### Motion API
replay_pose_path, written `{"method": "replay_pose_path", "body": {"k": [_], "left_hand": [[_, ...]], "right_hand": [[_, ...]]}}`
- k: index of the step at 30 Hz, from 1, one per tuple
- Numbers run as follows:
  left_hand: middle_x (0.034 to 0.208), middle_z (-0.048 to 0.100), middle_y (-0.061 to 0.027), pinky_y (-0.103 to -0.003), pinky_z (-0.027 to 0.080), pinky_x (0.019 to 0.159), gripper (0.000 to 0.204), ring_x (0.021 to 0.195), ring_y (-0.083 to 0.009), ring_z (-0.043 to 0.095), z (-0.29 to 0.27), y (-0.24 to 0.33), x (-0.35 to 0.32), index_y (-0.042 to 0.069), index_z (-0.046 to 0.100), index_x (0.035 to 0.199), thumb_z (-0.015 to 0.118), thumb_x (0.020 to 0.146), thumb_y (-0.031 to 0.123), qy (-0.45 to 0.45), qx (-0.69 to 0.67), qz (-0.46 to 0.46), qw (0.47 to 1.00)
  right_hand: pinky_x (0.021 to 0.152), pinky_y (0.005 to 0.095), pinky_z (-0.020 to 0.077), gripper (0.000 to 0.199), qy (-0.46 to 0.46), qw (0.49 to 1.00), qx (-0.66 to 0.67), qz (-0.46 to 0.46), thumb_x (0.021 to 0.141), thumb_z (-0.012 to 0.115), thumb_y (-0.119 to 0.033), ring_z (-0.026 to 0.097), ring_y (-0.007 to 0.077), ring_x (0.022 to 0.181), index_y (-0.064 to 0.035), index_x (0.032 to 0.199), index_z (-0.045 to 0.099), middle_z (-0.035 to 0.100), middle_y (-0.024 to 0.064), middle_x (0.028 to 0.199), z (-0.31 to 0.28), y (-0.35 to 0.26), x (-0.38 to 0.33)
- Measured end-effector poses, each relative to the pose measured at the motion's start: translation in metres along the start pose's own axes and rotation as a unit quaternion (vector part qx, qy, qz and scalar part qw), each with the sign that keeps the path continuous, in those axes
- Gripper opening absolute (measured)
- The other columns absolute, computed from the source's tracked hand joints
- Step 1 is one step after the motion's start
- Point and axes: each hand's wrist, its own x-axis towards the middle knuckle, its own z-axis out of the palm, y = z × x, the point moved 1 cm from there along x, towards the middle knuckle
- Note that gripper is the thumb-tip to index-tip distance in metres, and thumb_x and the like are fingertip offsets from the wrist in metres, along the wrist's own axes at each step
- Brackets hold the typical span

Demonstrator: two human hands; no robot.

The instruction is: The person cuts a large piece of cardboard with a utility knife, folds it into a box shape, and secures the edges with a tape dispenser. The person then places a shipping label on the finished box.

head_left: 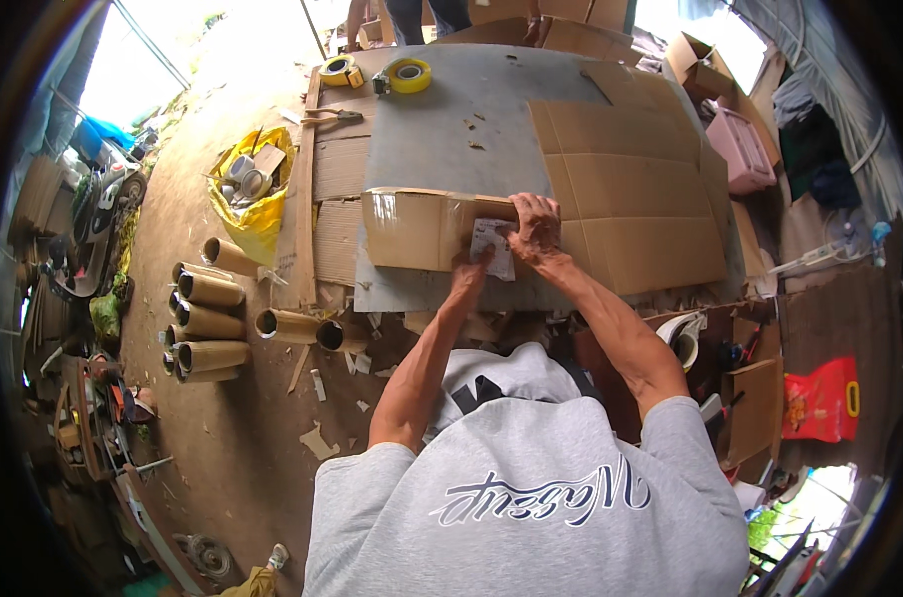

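A long brown cardboard box [412, 231] lies near the front edge of the grey tabletop, with clear tape shining on its side. Against that side, towards its right end, is a white printed paper label [491, 261]. My left hand [472, 269] is closed at the label's left edge, its fingertips in shadow. The fingers of my right hand [537, 225] curl over the box's top right edge, and the thumb side comes close to the label's upper right corner. My right hand partly hides that end of the box.
Flattened cardboard [631, 189] covers the table's right side. Two yellow tape rolls [409, 76] and pliers [334, 116] lie at the far left. A yellow sack [263, 221] and several cardboard tubes [211, 291] stand on the floor left. Another person's legs [429, 18] show beyond the table.
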Motion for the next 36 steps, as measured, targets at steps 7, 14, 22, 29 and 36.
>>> {"method": "replay_pose_path", "body": {"k": [7,14,22,29,36], "left_hand": [[0.103,0.075,-0.0103,-0.039,0.052,0.083,0.038,0.091,-0.0223,0.067,0.006,0.017,-0.008,-0.001,0.07,0.118,0.075,0.095,0.028,0.002,0.01,0.03,0.999],[0.113,0.071,-0.0105,-0.038,0.051,0.09,0.042,0.101,-0.021,0.064,0.004,0.005,0.0,0.003,0.063,0.13,0.073,0.097,0.026,-0.024,-0.02,-0.003,1.0],[0.114,0.071,-0.0096,-0.039,0.051,0.089,0.04,0.099,-0.0205,0.064,0.002,-0.007,0.005,0.001,0.064,0.129,0.072,0.097,0.024,-0.028,-0.026,-0.035,0.999],[0.112,0.072,-0.0086,-0.037,0.051,0.088,0.04,0.098,-0.0196,0.064,-0.008,0.001,-0.011,0.0,0.066,0.129,0.074,0.095,0.02,-0.036,0.056,-0.052,0.996],[0.113,0.074,-0.0092,-0.036,0.051,0.087,0.041,0.096,-0.0197,0.066,-0.008,0.02,-0.021,-0.003,0.071,0.124,0.079,0.089,0.016,0.015,0.032,-0.077,0.996]], "right_hand": [[0.096,0.0464,0.0437,0.05,0.015,0.999,-0.029,0.025,0.067,0.092,-0.039,0.066,0.0312,0.1,-0.0071,0.097,0.068,0.072,0.011,0.103,-0.001,-0.001,0.011],[0.091,0.0476,0.0453,0.045,-0.026,0.99,-0.079,0.114,0.071,0.087,-0.043,0.068,0.0319,0.093,-0.0093,0.093,0.067,0.072,0.0116,0.098,-0.003,-0.028,0.03],[0.084,0.043,0.055,0.023,-0.125,0.979,0.15,-0.063,0.083,0.075,-0.014,0.069,0.0347,0.097,-0.0079,0.105,0.069,0.073,0.0127,0.102,0.009,0.045,0.03],[0.09,0.0417,0.0568,0.034,-0.117,0.96,0.237,-0.096,0.079,0.072,-0.002,0.069,0.0357,0.104,-0.0066,0.113,0.071,0.073,0.015,0.11,0.013,0.06,0.026],[0.094,0.042,0.0563,0.047,-0.085,0.971,0.191,-0.118,0.074,0.071,0.008,0.07,0.0368,0.108,-0.0041,0.12,0.064,0.074,0.0171,0.116,0.019,0.066,0.019]]}}
